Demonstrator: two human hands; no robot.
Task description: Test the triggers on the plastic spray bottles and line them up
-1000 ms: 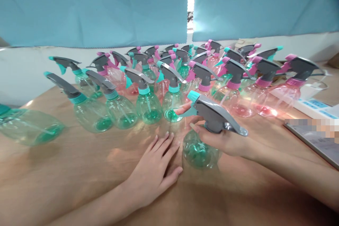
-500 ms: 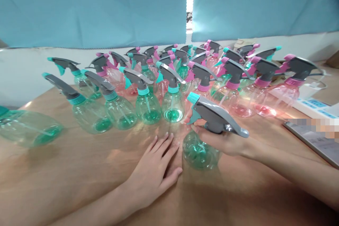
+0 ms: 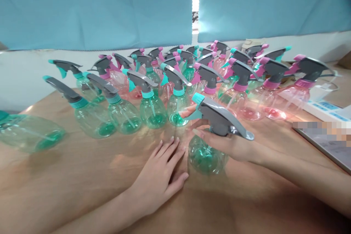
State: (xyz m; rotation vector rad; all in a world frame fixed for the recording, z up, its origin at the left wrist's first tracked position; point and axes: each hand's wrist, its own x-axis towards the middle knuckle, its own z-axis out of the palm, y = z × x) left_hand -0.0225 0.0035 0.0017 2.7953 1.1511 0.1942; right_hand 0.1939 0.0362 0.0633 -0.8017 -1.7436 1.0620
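A spray bottle (image 3: pixel 207 157) of clear green plastic, with a grey head, teal nozzle and teal trigger, stands upright on the wooden table. Around its neck is my right hand (image 3: pixel 233 146), its fingers stretched out and apart to the left, behind the trigger; whether the palm still touches the bottle is hard to see. My left hand (image 3: pixel 161 177) lies flat on the tabletop, open, just left of this bottle. Behind both hands, a front row of green spray bottles (image 3: pixel 153 111) stands to the left and pink ones (image 3: pixel 270 106) to the right.
More pink and green spray bottles crowd the back, before a blue curtain (image 3: pixel 109 11). At the far left another green bottle (image 3: pixel 33 131) is partly cut off. A flat grey device (image 3: pixel 329 148), partly blurred out, and a white power strip (image 3: pixel 326 108) lie at the right.
My right hand's fingers have loosened from around the green bottle's neck and stretched out to the left. The bottle stays almost in place. My left hand has not moved.
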